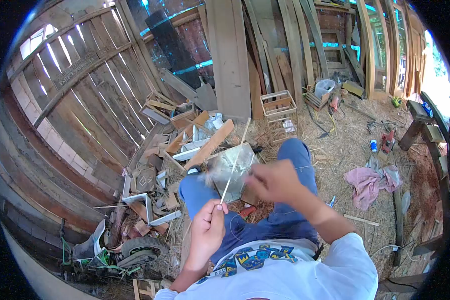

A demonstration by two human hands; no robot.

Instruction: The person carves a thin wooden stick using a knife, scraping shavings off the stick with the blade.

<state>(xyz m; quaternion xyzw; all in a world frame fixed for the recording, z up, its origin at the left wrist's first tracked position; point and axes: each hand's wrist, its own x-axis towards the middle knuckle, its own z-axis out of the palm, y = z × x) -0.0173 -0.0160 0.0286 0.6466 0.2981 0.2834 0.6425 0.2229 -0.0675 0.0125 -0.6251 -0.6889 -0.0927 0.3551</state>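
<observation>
White T-shirt fabric with a blue-and-yellow print is filling the lower view. The left hand is pinching the lower end of a thin pale wooden stick, which is slanting up between blue-trousered knees. Beside it, the right hand is blurring, fingers partly curled; whether it is gripping anything, I cannot tell.
</observation>
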